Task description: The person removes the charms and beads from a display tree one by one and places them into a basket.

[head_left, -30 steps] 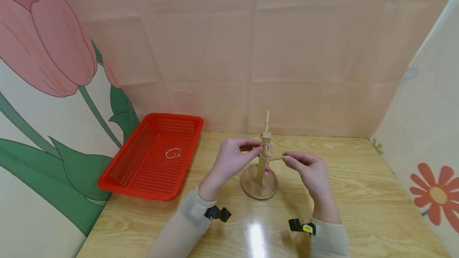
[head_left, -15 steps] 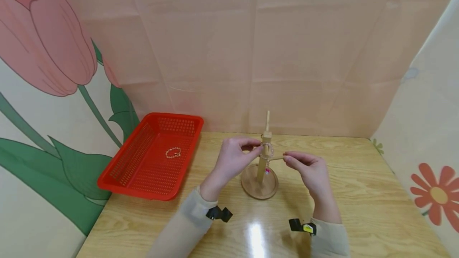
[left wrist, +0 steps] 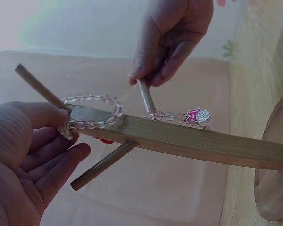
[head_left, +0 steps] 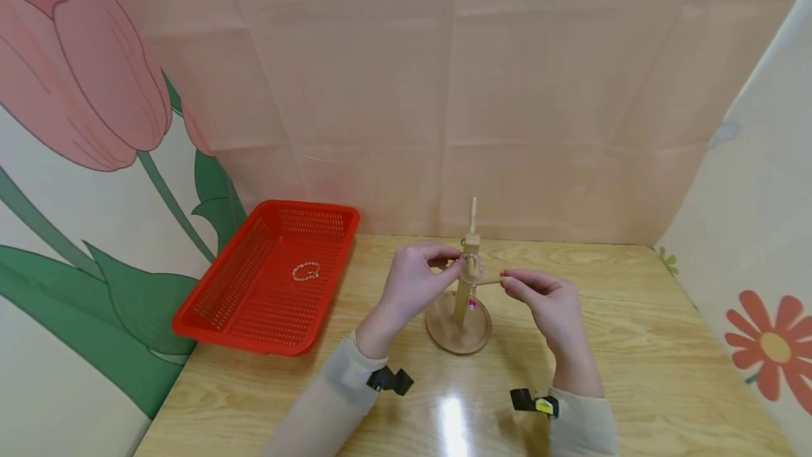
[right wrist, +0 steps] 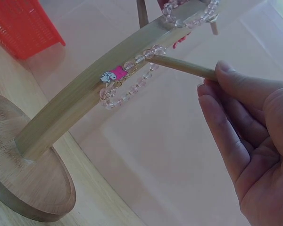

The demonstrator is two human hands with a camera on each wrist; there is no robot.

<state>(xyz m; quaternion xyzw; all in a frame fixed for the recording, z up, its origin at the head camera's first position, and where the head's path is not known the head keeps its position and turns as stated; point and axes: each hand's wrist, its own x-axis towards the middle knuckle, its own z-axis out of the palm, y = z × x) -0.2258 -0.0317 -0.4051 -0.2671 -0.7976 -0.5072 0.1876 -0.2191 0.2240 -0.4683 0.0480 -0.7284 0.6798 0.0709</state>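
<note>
A wooden bracelet stand (head_left: pixel 465 298), with a round base (left wrist: pixel 273 188) and several pegs, stands upright on the table. Near its top, my left hand (head_left: pixel 415 281) pinches a clear-bead bracelet (left wrist: pixel 96 124), whose loop lies against the post. The thumb and index finger of my right hand (right wrist: pixel 254 117) pinch the tip of a side peg (right wrist: pixel 184 66). From that peg hangs a second bracelet of pinkish clear beads (right wrist: pixel 132 92), bearing a pink and white charm (left wrist: pixel 197 116). Something small and red (right wrist: pixel 181 42) shows behind the post, mostly hidden.
A red plastic basket (head_left: pixel 317 316) sits to the left with a beaded bracelet (head_left: pixel 306 271) lying in it. Another peg (left wrist: pixel 104 165) sticks out of the post below my left hand. A pink cloth backdrop (head_left: pixel 380 90) rises behind the wooden table (head_left: pixel 634 344).
</note>
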